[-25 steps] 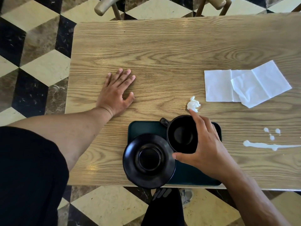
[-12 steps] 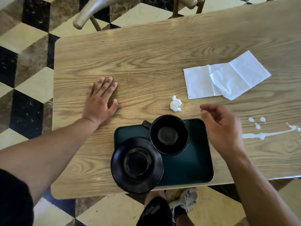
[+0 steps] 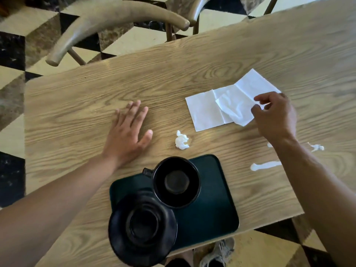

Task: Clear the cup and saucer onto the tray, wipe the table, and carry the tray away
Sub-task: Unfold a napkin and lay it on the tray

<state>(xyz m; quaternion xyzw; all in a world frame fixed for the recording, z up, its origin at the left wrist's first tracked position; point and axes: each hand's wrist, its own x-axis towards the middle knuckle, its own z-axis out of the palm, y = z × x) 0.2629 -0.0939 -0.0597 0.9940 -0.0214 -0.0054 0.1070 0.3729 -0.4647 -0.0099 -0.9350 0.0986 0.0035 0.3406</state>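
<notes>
A dark green tray (image 3: 213, 212) lies at the near edge of the wooden table (image 3: 173, 78). On it stands an empty black cup (image 3: 176, 183), and a black saucer (image 3: 142, 226) rests on the tray's left end, overhanging it. White paper napkins (image 3: 221, 106) lie unfolded to the right. My right hand (image 3: 273, 116) is over their right edge, fingertips pinching at the top napkin. My left hand (image 3: 129, 132) lies flat on the table, fingers spread, holding nothing. White spilled liquid (image 3: 265, 165) streaks the table at the right.
A small crumpled white wad (image 3: 181, 140) sits just beyond the tray. More white drops (image 3: 316, 147) lie further right. A wooden chair (image 3: 115, 26) stands across the table's far edge. My shoe (image 3: 217, 253) shows below the table on the chequered floor.
My right hand let go of the cup on the tray and moved up and right onto the napkins. My left hand stayed flat on the table. The view shifted.
</notes>
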